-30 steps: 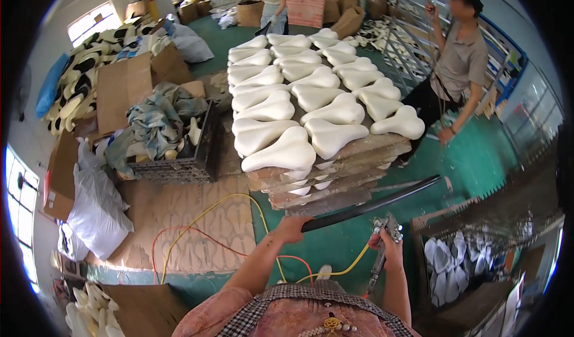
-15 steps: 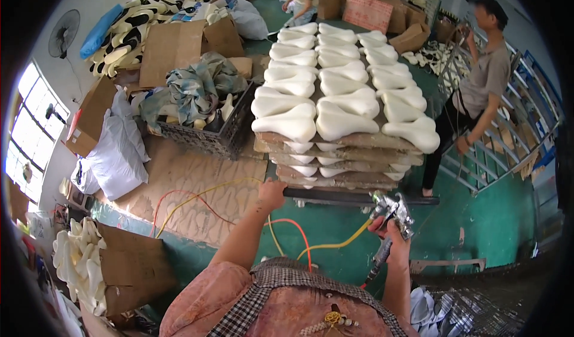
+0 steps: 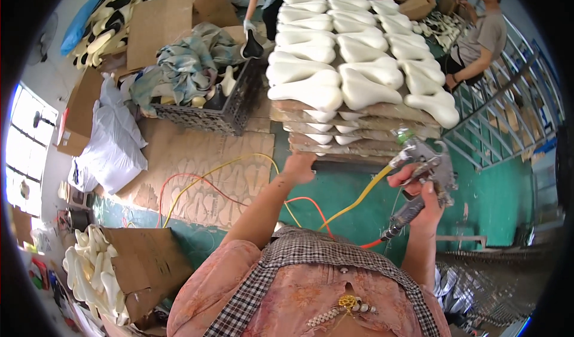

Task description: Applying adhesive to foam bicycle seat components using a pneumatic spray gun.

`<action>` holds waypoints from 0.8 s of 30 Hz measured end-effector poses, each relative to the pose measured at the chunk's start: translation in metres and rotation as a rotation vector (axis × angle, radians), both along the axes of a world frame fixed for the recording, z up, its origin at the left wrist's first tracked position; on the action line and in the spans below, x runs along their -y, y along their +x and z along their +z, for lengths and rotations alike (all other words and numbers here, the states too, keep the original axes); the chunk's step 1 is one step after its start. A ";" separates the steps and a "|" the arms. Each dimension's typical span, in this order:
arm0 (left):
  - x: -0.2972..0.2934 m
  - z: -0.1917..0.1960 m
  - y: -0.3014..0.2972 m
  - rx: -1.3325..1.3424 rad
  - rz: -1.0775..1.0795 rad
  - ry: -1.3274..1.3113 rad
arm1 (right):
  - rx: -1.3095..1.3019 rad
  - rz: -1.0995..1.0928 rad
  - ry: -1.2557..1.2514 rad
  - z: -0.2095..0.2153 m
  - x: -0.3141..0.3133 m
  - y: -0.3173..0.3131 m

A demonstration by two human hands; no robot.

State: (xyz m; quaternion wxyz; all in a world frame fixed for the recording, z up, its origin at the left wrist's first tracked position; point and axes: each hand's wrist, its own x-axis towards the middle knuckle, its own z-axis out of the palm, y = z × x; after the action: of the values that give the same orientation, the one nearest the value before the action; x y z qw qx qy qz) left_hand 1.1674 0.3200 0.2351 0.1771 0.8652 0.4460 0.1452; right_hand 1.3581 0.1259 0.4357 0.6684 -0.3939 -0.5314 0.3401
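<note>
Holding a spray gun (image 3: 440, 165) in the right hand (image 3: 423, 204): fingers wrapped on the handle, palm side, nozzle end up by the front right corner of the stack. Can't tell if the trigger is pulled; fingers and glare hide it.

Yellow hose (image 3: 357, 203) goes into the gun body, orange hose (image 3: 371, 243) into the handle base. Gun reads as stiff metal, probably fairly heavy for one hand, with hose drag on top. Best hold is the handle, index finger free for the trigger; head looks crusted with residue, likely tacky or slick, so keep off it.

Left hand (image 3: 298, 168) is low at the stack's front left, at the end of a black bar (image 3: 354, 168). Looks closed on it, though the fingertips are hidden. Bar looks rigid; smooth surface, could slip if gripped loosely. Take it round the full section.

Directly ahead: layered boards (image 3: 293, 107) carrying rows of white saddle-shaped pieces (image 3: 371, 87). Pieces look like foam: light, a bit soft, easy to dent. Pick by the narrow nose or underside, not the broad top face. Boards look stiff but rough-edged; lift from both sides, level, since the pieces appear to be just sitting there.

Black crate (image 3: 240, 101) with cloth sits left of the stack; a co-worker's gloved hand (image 3: 249, 25) holds a dark saddle-shaped piece (image 3: 252, 46) behind it.
</note>
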 end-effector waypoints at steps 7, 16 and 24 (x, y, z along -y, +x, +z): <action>0.017 0.009 -0.045 0.593 -0.236 0.056 | -0.122 0.081 0.209 0.030 -0.044 -0.070; 0.016 0.015 -0.125 0.680 -0.548 -0.988 | -0.499 0.199 0.477 0.067 -0.095 -0.080; 0.011 -0.074 -0.196 0.236 0.118 -0.756 | -0.564 -0.217 0.819 0.085 -0.042 0.061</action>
State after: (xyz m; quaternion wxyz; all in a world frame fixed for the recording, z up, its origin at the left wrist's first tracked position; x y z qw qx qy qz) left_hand 0.9714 0.3091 0.1615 0.5242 0.6894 0.4936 0.0792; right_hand 1.4188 0.1675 0.5205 0.9170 -0.0452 -0.3759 0.1255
